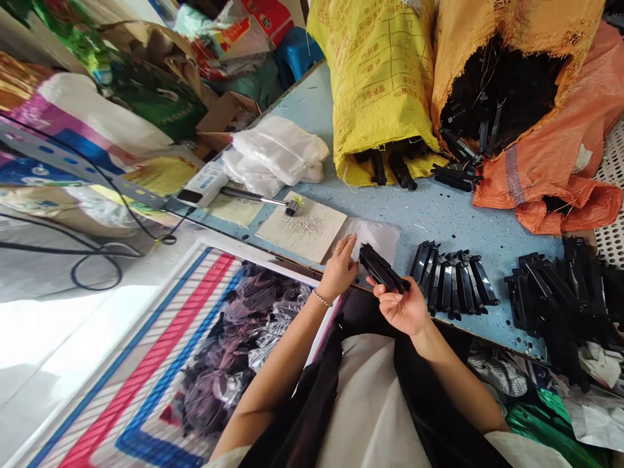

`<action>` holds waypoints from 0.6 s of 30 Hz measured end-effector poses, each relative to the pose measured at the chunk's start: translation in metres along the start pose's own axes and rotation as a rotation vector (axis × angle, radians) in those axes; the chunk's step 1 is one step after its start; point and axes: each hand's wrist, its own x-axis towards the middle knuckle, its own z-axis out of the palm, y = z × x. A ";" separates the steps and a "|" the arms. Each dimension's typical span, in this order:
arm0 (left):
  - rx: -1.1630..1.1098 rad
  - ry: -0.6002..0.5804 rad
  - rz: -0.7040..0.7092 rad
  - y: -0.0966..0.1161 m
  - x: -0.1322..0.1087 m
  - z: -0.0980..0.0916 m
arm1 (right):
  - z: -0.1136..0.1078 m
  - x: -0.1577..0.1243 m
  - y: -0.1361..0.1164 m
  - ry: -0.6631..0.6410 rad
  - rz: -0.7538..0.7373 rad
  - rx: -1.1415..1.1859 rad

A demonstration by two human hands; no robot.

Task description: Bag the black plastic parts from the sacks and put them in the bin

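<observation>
In my right hand (402,309) is a small bundle of long black plastic parts (383,268), tilted, with my fingers and thumb closed around its lower end. My left hand (338,266) has its fingers stretched out over the left side of some clear flat plastic bags (375,237) at the table's near edge. Whether its fingertips press on the plastic I cannot tell. Just right of the bundle, a row of similar black parts (453,283) lies side by side on the blue table (414,214).
Behind stand a yellow woven sack (385,78) and an orange sack (517,26), black parts showing at their mouths. A hammer (291,207) rests on a beige board (322,237). White bags (275,153) lie beyond. More black parts (550,286) are piled right; filled bags (238,325) sit in a crate below.
</observation>
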 end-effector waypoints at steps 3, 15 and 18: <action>0.010 -0.070 0.255 0.022 -0.024 -0.006 | -0.003 0.009 -0.006 0.058 -0.042 -0.138; -0.183 -0.371 0.035 0.038 -0.092 -0.132 | 0.026 -0.039 -0.019 -0.201 -0.078 -1.392; -0.086 -0.378 -0.332 -0.020 -0.138 -0.168 | 0.023 -0.032 -0.071 0.114 -0.538 -1.890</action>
